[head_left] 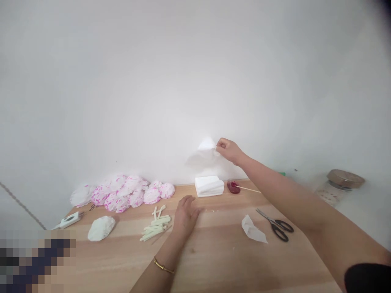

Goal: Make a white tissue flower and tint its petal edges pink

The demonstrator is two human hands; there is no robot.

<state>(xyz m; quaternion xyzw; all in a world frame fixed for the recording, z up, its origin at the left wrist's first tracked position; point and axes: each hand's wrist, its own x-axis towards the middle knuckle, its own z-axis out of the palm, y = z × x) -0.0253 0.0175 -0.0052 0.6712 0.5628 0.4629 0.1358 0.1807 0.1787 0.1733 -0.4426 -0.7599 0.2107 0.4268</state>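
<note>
My right hand (229, 151) is raised in front of the wall, its fingers pinched on the edge of a thin white tissue (207, 149) that hangs to the left. Below it, a stack of folded white tissues (209, 186) lies at the back of the table. My left hand (185, 216) rests on the wood just in front of that stack, fingers stretched out and holding nothing. Beside it on the left lie several pale green sticks (156, 227), loosely piled. A small container of dark red liquid (233, 187), with a thin wooden stick across it, stands right of the stack.
Pink-and-white tissue flowers (125, 193) are heaped at the back left, with a white tissue bundle (102, 228) before them. A white plug-like device (70, 219) sits at the left edge. Black-handled scissors (278, 228) and a loose tissue piece (253, 230) lie right; a lidded jar (340, 185) stands farther right.
</note>
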